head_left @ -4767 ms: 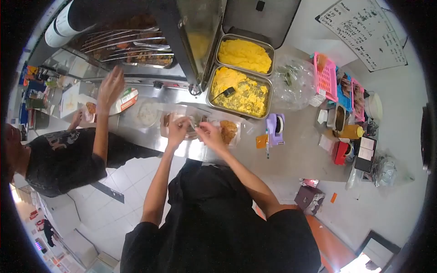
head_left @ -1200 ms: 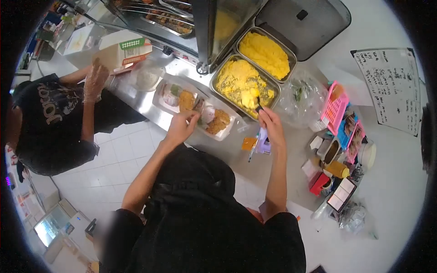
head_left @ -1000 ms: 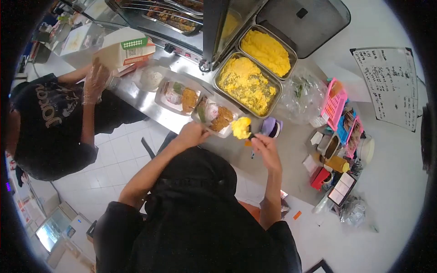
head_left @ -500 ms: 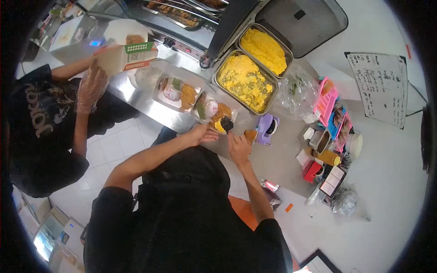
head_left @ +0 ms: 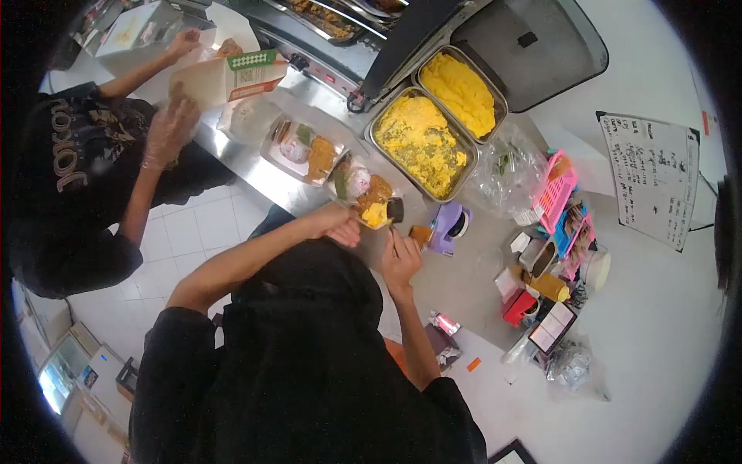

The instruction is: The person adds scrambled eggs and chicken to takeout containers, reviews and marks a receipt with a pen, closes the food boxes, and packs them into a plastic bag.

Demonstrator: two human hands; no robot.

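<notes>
My right hand [head_left: 402, 259] is closed on the handle of a black spoon [head_left: 395, 209], whose bowl is over the right corner of a food box. Yellow food [head_left: 375, 214] lies in that corner, beside fried food [head_left: 377, 189] and a wrapped white-pink bundle [head_left: 357, 182]. My left hand [head_left: 338, 224] is at the near edge of this box, fingers extended and apart from the spoon. A second box beside it holds a similar bundle [head_left: 294, 150] and fried food [head_left: 321, 158]. Behind the boxes stand two metal trays of yellow food [head_left: 417, 139] [head_left: 457, 91].
A co-worker's gloved hand [head_left: 171, 130] is by an open carton [head_left: 251, 76] at left. A purple tape dispenser [head_left: 448, 229], plastic bag [head_left: 506, 172], pink basket [head_left: 555, 193], yellow bottle [head_left: 550, 287] and red box [head_left: 519, 308] are to the right. A heated cabinet [head_left: 328, 73] is behind.
The spoon took yellow food from the front tray to the right box, where the food now lies. My left hand shifted to the box's near edge. The co-worker's other hand has come into view.
</notes>
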